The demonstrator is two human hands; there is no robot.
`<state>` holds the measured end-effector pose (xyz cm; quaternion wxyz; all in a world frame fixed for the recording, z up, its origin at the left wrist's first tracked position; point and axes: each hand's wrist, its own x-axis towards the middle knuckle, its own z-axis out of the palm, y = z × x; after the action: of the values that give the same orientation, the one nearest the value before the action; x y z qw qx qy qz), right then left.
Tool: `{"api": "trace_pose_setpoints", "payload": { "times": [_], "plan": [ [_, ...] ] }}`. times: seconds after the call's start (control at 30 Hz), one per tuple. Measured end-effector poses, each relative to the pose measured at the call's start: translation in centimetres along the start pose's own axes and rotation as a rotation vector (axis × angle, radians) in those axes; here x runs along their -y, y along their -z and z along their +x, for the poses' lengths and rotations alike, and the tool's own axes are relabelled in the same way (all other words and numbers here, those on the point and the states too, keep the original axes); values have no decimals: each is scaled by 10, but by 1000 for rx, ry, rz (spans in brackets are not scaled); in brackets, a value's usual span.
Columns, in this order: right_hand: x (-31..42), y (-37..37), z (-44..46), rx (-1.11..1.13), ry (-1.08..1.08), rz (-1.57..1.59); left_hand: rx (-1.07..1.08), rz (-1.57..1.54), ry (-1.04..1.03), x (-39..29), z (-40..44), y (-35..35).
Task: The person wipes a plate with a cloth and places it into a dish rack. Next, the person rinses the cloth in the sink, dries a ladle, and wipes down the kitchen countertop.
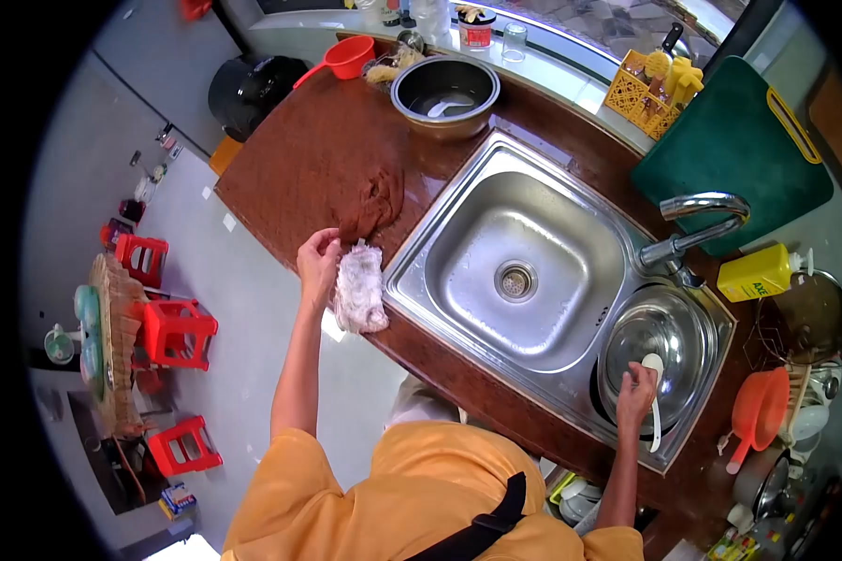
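Note:
At the counter's left front edge, my left hand [320, 257] pinches the corner of a brown cloth [377, 206], beside a crumpled white cloth [360, 288]. Over the smaller right basin, my right hand [637, 393] is closed around a white spoon [656, 411], above a shiny metal bowl [661, 327]. Between the hands lies the large steel sink basin [496, 318], with a drain in its floor. A dark-lined metal bowl [444, 123] stands behind it, with a white spoon [449, 106] inside.
The faucet [669, 251] rises behind the sink, near a green board [730, 159] and a yellow bottle [756, 274]. A red ladle [350, 58] lies at the back left, an orange one [760, 407] at the right. Red stools [180, 335] stand on the floor.

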<state>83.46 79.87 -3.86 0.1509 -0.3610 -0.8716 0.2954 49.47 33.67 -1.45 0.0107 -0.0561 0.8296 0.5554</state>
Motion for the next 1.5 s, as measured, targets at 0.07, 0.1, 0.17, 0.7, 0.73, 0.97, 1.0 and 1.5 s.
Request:
{"api": "trace_pose_setpoints", "payload": {
  "times": [0.07,0.1,0.17,0.7,0.73,0.97,1.0,1.5],
  "plan": [
    [15,-11,-2,-7,25,-21,-18,296,-219,5,27,-8],
    [22,-14,-4,-15,34,-38,-21,436,-332,5,38,-15],
    [33,-23,-1,-4,35,-30,-19,710,-482,-11,46,-30],
    [41,29,179,-433,-56,-191,950,-426,251,-132,12,-183],
    [39,28,185,-401,-105,-149,1021,-451,374,-148,-2,-201],
    [-12,22,193,-347,-241,0,1267,-595,522,-135,-23,-328],
    [0,28,190,-281,-308,11,1302,-518,493,-140,-25,-336],
    [107,-99,140,227,79,575,651,156,-138,-123,-92,-393]
  ]
}}
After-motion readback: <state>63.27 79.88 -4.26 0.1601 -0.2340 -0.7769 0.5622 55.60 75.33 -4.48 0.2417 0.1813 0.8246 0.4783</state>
